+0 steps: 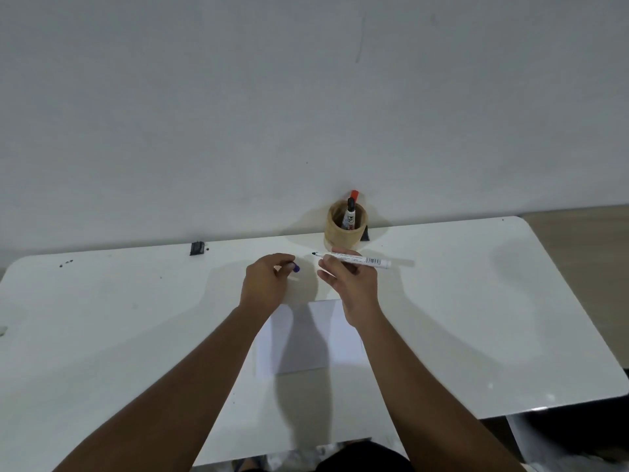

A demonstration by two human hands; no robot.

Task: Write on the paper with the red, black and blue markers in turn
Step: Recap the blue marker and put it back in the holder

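Note:
My right hand [352, 284] holds an uncapped white marker [360, 260] level above the table, its dark tip pointing left. My left hand [267, 281] is closed around the marker's blue cap [295, 267], a short gap left of the tip. A white sheet of paper [306, 338] lies on the white table [119, 318] under my wrists, partly covered by my forearms. Behind my hands stands a round wooden pen holder [345, 229], holding a red-capped marker [354, 195] and a black-capped marker [350, 211].
The table backs onto a plain white wall. A small black object [197, 248] lies near the far left edge, with a few dark specks [66, 264] beside it. A dark item [366, 233] shows behind the holder. The table's right edge [578, 318] drops to the floor.

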